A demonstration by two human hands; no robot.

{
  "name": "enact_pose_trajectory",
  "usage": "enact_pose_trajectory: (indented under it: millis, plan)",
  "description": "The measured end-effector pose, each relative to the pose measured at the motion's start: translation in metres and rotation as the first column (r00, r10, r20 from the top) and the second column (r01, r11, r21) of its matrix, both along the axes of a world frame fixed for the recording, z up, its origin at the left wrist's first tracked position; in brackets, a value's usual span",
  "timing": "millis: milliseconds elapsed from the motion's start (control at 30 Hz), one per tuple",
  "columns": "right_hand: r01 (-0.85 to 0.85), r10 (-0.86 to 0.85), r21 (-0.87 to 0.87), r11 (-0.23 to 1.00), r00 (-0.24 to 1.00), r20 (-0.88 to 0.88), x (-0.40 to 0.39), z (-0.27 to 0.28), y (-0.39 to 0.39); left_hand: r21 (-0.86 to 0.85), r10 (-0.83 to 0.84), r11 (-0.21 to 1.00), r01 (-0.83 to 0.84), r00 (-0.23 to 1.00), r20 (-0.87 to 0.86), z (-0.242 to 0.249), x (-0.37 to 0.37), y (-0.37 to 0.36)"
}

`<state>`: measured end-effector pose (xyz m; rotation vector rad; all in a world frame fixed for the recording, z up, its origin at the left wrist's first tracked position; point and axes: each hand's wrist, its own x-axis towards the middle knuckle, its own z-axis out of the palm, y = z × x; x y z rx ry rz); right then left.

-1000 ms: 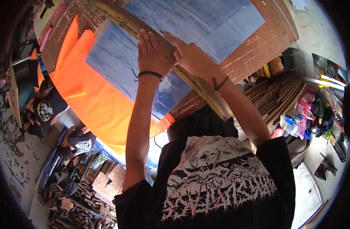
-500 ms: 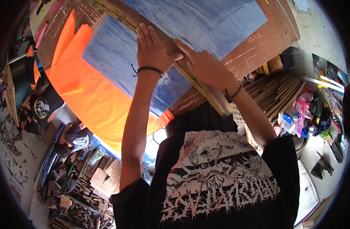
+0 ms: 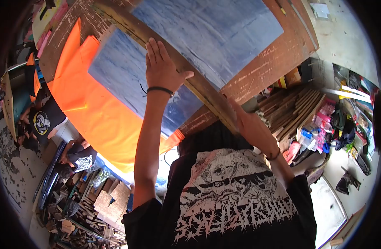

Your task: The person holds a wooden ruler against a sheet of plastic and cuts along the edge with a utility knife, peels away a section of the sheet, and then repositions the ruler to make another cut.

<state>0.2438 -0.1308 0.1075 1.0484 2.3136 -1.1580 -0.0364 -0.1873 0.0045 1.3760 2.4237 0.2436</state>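
A long wooden plank (image 3: 198, 85) lies slantwise across a brown board (image 3: 273, 54). One blue sheet (image 3: 215, 33) lies beyond the plank and another blue sheet (image 3: 120, 74) lies on its near left side. My left hand (image 3: 161, 70), with a black band on the wrist, rests flat on the plank's middle, fingers together and thumb out. My right hand (image 3: 250, 124) is blurred and closes around the plank's near end, just in front of my black printed T-shirt (image 3: 236, 195).
An orange sheet (image 3: 103, 120) hangs off the board's left side. Two people (image 3: 45, 118) (image 3: 80, 155) sit on the floor at the left. Scrap wood (image 3: 90, 207) is piled at lower left. Stacked slats (image 3: 290, 108), bottles and packets (image 3: 319, 133) stand at the right.
My right hand has slid from beside my left hand down along the plank to its near end. My left hand has stayed flat on the plank.
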Motion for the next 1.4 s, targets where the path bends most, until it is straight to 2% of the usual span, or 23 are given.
enact_pose_trajectory:
  millis: [33,67,167,233,333,433,733,833,933,1000,1133,1300,1400]
  plan:
    - [0.014,-0.013,-0.036,0.999,0.999,0.033,-0.003,0.006,0.006,0.005,0.004,1.000,-0.004,1.000,-0.010,0.000,-0.002,0.001]
    - [0.051,-0.046,0.036,0.998,0.991,-0.123,-0.012,-0.001,0.012,0.002,0.000,1.000,0.000,1.000,-0.014,0.000,-0.001,0.000]
    - [0.035,-0.025,0.049,0.998,0.981,-0.194,-0.077,-0.012,0.046,-0.009,-0.010,1.000,0.009,1.000,-0.007,0.001,0.001,0.000]
    - [-0.046,0.069,0.103,0.994,0.970,-0.234,-0.117,-0.045,0.059,-0.031,-0.011,0.999,0.011,1.000,-0.006,0.003,0.000,0.000]
    - [-0.043,0.039,-0.007,0.999,0.951,-0.307,-0.158,-0.071,0.067,-0.059,-0.010,0.998,0.010,1.000,0.000,0.006,-0.001,0.002]
    - [-0.008,-0.001,-0.020,1.000,0.911,-0.413,-0.166,-0.088,0.061,-0.038,-0.010,0.999,0.011,1.000,0.003,0.002,-0.002,0.002]
    - [-0.066,0.064,0.000,0.998,0.961,-0.268,-0.174,-0.069,0.061,-0.042,0.007,0.999,-0.007,1.000,0.004,0.000,-0.001,0.000]
    - [-0.124,0.138,0.068,0.990,0.947,-0.289,-0.178,-0.077,0.059,-0.058,0.002,0.998,-0.002,1.000,-0.010,0.003,-0.001,0.001]
    - [-0.099,0.131,0.100,0.990,0.909,-0.397,-0.176,-0.088,0.052,-0.043,-0.007,0.999,0.005,0.998,-0.056,-0.006,-0.001,0.000]
    - [-0.130,0.172,0.135,0.982,0.914,-0.367,-0.171,-0.086,0.054,-0.013,-0.011,1.000,0.010,0.995,-0.098,-0.011,-0.001,0.001]
    - [-0.129,0.179,0.163,0.978,0.922,-0.344,-0.140,-0.083,0.043,-0.032,-0.014,0.999,0.012,0.999,-0.044,-0.001,-0.003,0.002]
    - [-0.162,0.174,0.073,0.984,0.964,-0.200,-0.077,-0.052,0.031,0.002,-0.018,1.000,0.018,1.000,-0.025,0.000,0.000,0.000]
    - [-0.140,0.146,0.048,0.989,0.978,-0.152,-0.046,-0.046,0.023,-0.049,-0.013,0.999,0.013,1.000,-0.012,-0.001,-0.002,0.001]
